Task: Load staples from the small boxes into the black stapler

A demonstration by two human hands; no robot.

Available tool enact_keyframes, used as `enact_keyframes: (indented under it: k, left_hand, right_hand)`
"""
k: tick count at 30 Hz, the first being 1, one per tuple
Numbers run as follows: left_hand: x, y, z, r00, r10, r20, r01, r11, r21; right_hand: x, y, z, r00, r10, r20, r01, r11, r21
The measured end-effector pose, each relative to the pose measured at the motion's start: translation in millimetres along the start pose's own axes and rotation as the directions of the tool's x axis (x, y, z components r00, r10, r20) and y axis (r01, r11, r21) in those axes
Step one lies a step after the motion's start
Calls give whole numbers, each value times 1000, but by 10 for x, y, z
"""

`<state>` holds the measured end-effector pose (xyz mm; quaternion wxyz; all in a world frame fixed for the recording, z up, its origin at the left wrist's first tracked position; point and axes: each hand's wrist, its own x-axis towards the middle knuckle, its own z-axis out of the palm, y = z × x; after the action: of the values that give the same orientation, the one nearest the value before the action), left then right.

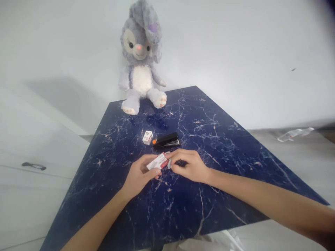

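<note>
My left hand [140, 176] is closed around a small white and red cardboard box [157, 161], with the thumb along its near side. Printing shows on the box's upper face, too small to read. At the box's right end, my right hand [187, 165] has its thumb and index finger pinched together. A small pale grey piece [169, 164] shows at those fingertips; whether it is a flap or something from inside the box, I cannot tell. Just beyond the hands lies a black stapler [167, 140] with an orange end. Left of it sits a small white box [147, 137] with dark markings.
A grey plush rabbit [141, 52] sits at the far end of the dark blue marble-patterned table [209, 139], against the white wall. On the floor to the right lies a clear plastic bottle [290, 135]. A white cabinet with a dark handle [34, 166] stands at left.
</note>
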<state>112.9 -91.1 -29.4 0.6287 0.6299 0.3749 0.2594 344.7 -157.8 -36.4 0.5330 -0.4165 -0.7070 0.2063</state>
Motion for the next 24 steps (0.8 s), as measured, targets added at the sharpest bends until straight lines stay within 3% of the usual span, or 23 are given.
enact_keyframes:
  k: [3, 5, 8, 10, 13, 15, 17, 19, 24]
  left_hand:
    - [-26, 17, 55, 1000, -2, 24, 0, 996, 92]
    - [-68, 20, 128, 997, 53, 64, -70, 953, 296]
    - [-149, 22, 272, 964, 229, 136, -262, 730, 631]
    - [-166, 38, 324, 934, 348, 78, -287, 603, 745]
    - [-41, 102, 251, 871, 483, -88, -223, 549, 806]
    - [153, 156, 130, 828, 548, -123, -228, 528, 818]
    - [384, 186, 3, 812, 579, -69, -283, 494, 822]
    - [587, 173, -98, 845, 534, 3, -314, 493, 811]
    - [790, 10, -216, 865, 500, -24, -313, 578, 754]
  right_hand:
    - [17, 0, 3, 998, 58, -8, -58, 997, 41]
    - [59, 54, -57, 984, 138, -111, -131, 989, 68]
    - [146, 230, -270, 913, 236, -332, -229, 972, 60]
    - [194, 383, -451, 859, 302, -413, -313, 949, 42]
    - [224, 585, -649, 811, 371, -453, -370, 924, 96]
    - [224, 659, -689, 836, 374, -401, -379, 923, 72]
    - [221, 674, -669, 885, 359, -296, -387, 921, -39]
    - [219, 649, -623, 922, 342, -181, -372, 912, -174]
    - [242, 602, -519, 981, 191, 20, -167, 898, -408]
